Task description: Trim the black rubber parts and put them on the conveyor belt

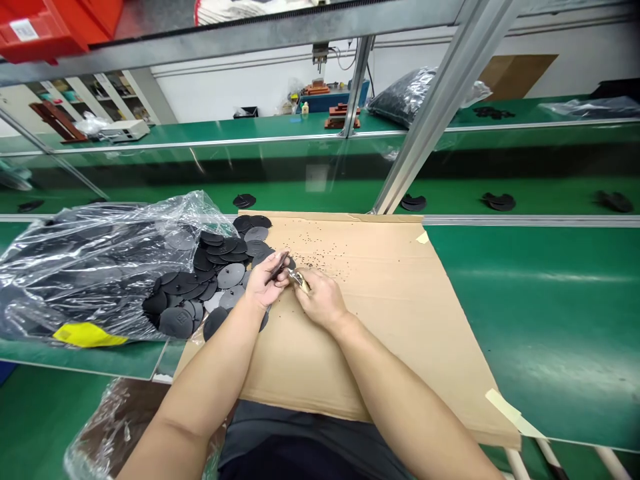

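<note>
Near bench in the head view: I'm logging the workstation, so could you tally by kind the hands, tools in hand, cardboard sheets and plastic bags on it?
Hands: 2 (left hand, right hand)
Hand tool: 1
Cardboard sheet: 1
Plastic bag with dark discs at its mouth: 1
Total: 5, leaving out the overlapping discs

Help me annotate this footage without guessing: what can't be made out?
In the head view:
Held black disc: partly hidden by the left grip.
Tool: handles mostly covered by the right grip.
Specks on the cardboard: too small to tell their shape.
Plastic bag: glare and wrinkles blur its contents.
Red bin: cut off by the top and left edges.
</note>
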`<state>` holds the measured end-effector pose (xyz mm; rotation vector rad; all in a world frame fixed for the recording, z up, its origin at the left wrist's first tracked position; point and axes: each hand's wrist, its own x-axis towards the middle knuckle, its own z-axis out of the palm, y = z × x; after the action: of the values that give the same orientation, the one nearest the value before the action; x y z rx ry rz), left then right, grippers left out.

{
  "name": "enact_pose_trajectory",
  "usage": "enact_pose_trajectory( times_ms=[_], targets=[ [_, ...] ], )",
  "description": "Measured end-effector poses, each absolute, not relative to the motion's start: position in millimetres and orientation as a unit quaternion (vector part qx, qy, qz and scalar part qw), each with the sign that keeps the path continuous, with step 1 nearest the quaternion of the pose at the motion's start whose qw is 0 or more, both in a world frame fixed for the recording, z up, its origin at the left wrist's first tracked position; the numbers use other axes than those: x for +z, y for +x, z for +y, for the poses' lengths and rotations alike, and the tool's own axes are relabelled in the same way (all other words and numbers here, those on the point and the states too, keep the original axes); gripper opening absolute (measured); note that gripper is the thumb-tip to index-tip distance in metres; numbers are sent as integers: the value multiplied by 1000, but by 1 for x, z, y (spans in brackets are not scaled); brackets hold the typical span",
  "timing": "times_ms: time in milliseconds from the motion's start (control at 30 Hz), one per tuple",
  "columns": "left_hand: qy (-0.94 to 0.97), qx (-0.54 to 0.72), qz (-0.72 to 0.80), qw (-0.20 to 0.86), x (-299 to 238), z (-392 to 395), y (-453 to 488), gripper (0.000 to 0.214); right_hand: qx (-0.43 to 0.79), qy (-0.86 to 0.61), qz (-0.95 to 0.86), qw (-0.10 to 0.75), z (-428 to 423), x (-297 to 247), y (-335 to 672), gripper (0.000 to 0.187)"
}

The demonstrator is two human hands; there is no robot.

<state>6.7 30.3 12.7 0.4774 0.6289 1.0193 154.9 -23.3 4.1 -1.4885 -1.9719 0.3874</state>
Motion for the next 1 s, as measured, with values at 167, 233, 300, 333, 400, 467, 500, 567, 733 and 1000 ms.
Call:
enact_pose_trajectory(
  times_ms=[167,233,300,333,400,467,500,567,733,1000],
  targets=[
    [181,521,274,788,19,32,4,14,143,-559,-669,468,-15,-5,161,26],
    [169,566,288,754,22,35,2,17,138,-562,-651,491,-13,-7,164,27],
    [155,604,294,725,24,38,-1,16,127,-561,-652,494,-12,-9,166,26],
    [149,617,291,716,24,40,-3,15,120,-556,-661,489,-12,-9,166,25],
    [139,637,280,705,24,43,-7,15,109,-545,-687,468,-13,-11,164,21],
    [131,651,276,695,21,45,-9,20,108,-540,-716,428,-10,-10,160,18],
    [128,658,278,688,20,46,-10,23,112,-542,-728,404,-8,-9,158,18],
    [123,675,282,670,17,48,-10,29,125,-550,-744,357,0,-5,150,19],
    [113,701,288,642,12,51,-9,35,141,-585,-748,279,34,5,131,25],
    [114,674,290,670,6,51,-8,31,133,-587,-784,151,62,9,119,25]
  ],
)
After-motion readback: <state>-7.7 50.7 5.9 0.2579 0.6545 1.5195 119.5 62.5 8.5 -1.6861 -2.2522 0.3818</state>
